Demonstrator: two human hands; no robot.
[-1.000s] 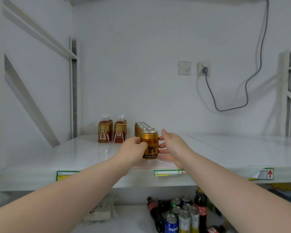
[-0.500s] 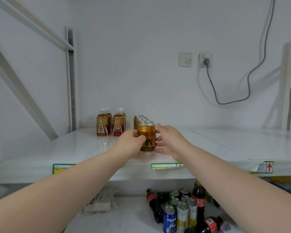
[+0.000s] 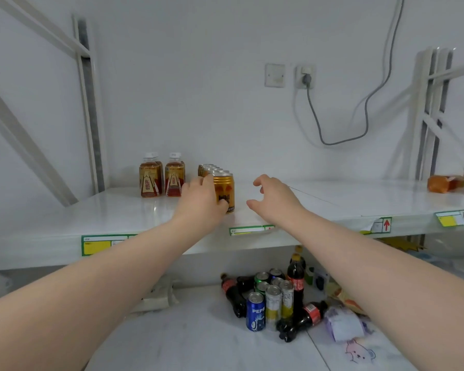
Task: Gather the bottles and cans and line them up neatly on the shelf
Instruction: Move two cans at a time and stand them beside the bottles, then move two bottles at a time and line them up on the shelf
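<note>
A gold Red Bull can [image 3: 225, 190] stands at the front of a row of several gold cans [image 3: 207, 168] on the white upper shelf [image 3: 346, 210]. My left hand [image 3: 200, 200] grips this front can from the left, thumb across its face. My right hand [image 3: 275, 198] hovers to the right of it with fingers loosely spread, holding nothing. Left of the cans stand brown tea bottles [image 3: 150, 179]. On the lower shelf is a cluster: a blue Pepsi can [image 3: 255, 311], slim yellow cans [image 3: 273, 306], green cans [image 3: 261, 278] and cola bottles [image 3: 296, 277], some lying down.
White rack uprights rise at the left [image 3: 87, 108] and right [image 3: 426, 113]. A grey cable [image 3: 316, 121] hangs from a wall socket. An orange packet [image 3: 443, 183] lies at the far right of the upper shelf. A purple pack [image 3: 343, 324] lies beside the cluster below.
My right hand has let go of the front gold can and drawn away to the right. My left hand still holds the can. The view has tilted down.
</note>
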